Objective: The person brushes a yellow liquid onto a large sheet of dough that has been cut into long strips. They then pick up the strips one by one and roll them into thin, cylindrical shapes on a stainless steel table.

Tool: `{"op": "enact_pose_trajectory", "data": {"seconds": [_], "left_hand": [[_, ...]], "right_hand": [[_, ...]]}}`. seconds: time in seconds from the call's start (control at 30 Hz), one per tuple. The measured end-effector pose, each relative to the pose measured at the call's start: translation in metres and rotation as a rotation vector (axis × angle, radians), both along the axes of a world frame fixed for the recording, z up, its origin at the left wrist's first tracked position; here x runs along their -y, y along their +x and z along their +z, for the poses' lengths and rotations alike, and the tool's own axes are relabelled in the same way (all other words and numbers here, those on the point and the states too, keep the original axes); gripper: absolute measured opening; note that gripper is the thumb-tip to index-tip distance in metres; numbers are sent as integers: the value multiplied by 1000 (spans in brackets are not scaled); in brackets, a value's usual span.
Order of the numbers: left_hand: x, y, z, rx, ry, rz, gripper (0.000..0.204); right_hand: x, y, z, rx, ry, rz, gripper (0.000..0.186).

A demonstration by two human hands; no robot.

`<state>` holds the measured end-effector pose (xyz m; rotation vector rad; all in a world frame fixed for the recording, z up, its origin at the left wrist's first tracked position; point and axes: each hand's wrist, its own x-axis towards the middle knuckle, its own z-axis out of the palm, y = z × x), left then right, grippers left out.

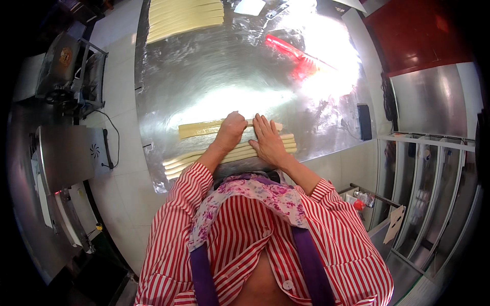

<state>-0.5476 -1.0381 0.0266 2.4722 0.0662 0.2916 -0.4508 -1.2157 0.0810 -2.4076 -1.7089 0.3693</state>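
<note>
A flat, pale yellow dough strip lies crosswise on the metal worktable in front of me. My left hand is closed at the middle of this strip, its fingers curled on the dough's far edge. Just to the right, my right hand lies palm down with its fingers stretched over the strip's right part. Several rolled dough ropes lie side by side between the strip and my body, partly hidden under both forearms and my right palm.
A dough sheet cut into strips lies at the far left of the table. Toward the far right are a white scraper and a red-handled brush in strong glare. A dark flat device sits by the right edge. A metal rack stands at right.
</note>
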Motion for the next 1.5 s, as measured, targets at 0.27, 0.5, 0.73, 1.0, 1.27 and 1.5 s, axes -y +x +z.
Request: {"op": "enact_pose_trajectory", "data": {"seconds": [0.27, 0.5, 0.73, 1.0, 1.27, 1.5], "left_hand": [[-9, -22, 38, 200, -71, 137, 33], [-11, -33, 8, 247, 4, 107, 18], [-30, -54, 24, 307, -30, 164, 4], [-37, -64, 41, 415, 51, 262, 11], [-52, -89, 3, 37, 79, 148, 24], [-72, -113, 22, 98, 10, 193, 28]], "right_hand": [[-13, -2, 3, -53, 24, -7, 67], [-22, -15, -5, -10, 7, 65, 66], [-43, -34, -5, -56, -10, 103, 65], [-53, -41, 3, -43, -6, 125, 66], [-60, -55, -7, -4, -10, 183, 67], [-83, -70, -5, -4, -22, 243, 69]]}}
